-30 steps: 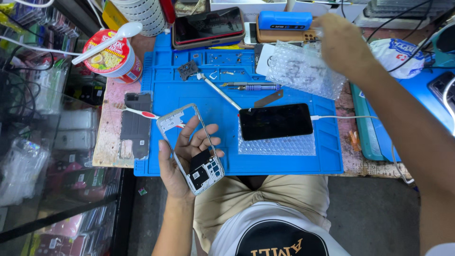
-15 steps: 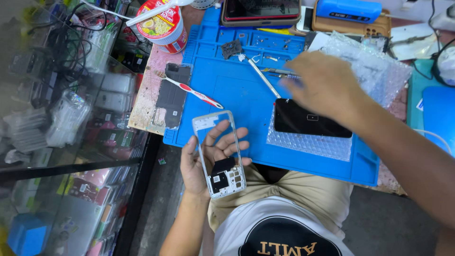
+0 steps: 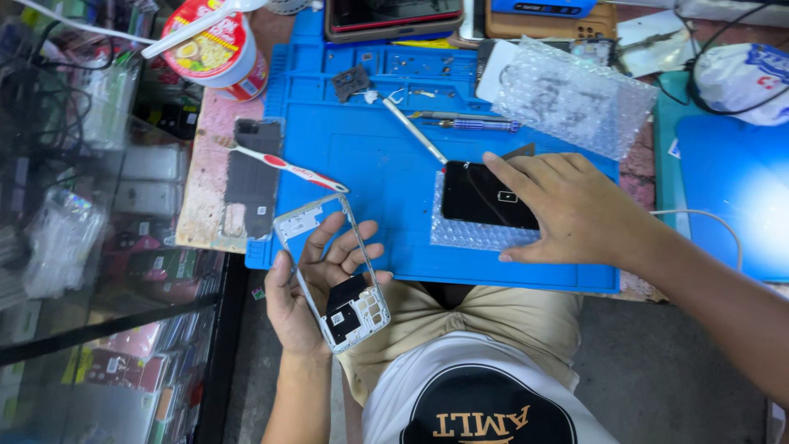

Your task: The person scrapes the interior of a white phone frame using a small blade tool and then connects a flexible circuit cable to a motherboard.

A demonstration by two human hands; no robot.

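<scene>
My left hand (image 3: pixel 316 284) holds a silver phone frame (image 3: pixel 333 271) with a small black circuit part in its lower end, just off the near edge of the blue work mat (image 3: pixel 370 164). My right hand (image 3: pixel 567 210) rests flat with fingers spread on a black phone screen (image 3: pixel 485 196), which lies on a piece of bubble wrap (image 3: pixel 477 234) on the mat. A red and white toothbrush (image 3: pixel 288 168) lies across the mat's left edge beside a dark phone back plate (image 3: pixel 251 177).
A metal pry tool (image 3: pixel 415 131) and a blue-handled screwdriver (image 3: pixel 472 125) lie on the mat's far part. A bubble-wrap bag (image 3: pixel 571 94) sits at the far right, a noodle cup (image 3: pixel 215 51) with a spoon at the far left. A glass cabinet (image 3: pixel 90 247) borders the left.
My right hand came down from the far side of the bench onto the black screen. The left hand keeps the frame; the camera view has shifted closer.
</scene>
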